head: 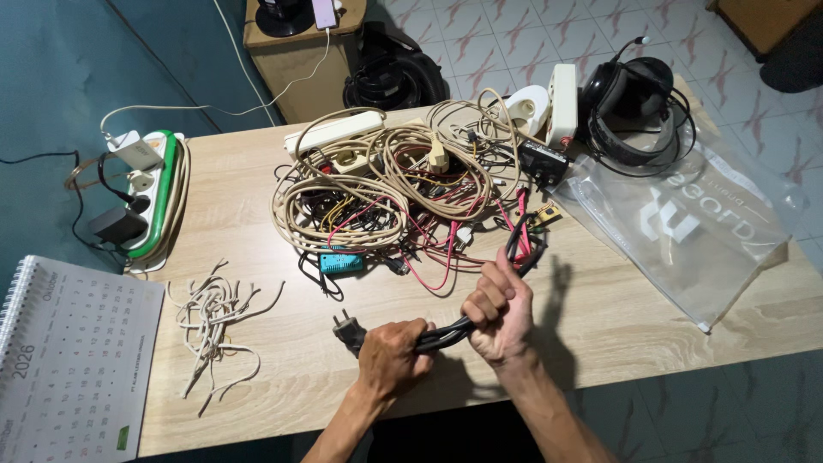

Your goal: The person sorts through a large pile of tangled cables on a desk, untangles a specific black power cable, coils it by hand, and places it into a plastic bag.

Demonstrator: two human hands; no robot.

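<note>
A folded black power cable (454,330) is bunched between both fists above the worktop (600,317), its plug (347,328) jutting past the left hand (390,356). The right hand (497,313) clenches the looped end, keeping the strands gathered and clear of the tangled cord pile (386,189) behind.

A single head-worn camera looks steeply down from above the near edge of a wooden table (257,171), facing away from the person toward 12 o'clock. It sits fairly close: forearms enter at 6 o'clock, a tiled floor (514,43) shows at 12 to 1 o'clock, a teal wall (51,69) at 10 o'clock.
</note>
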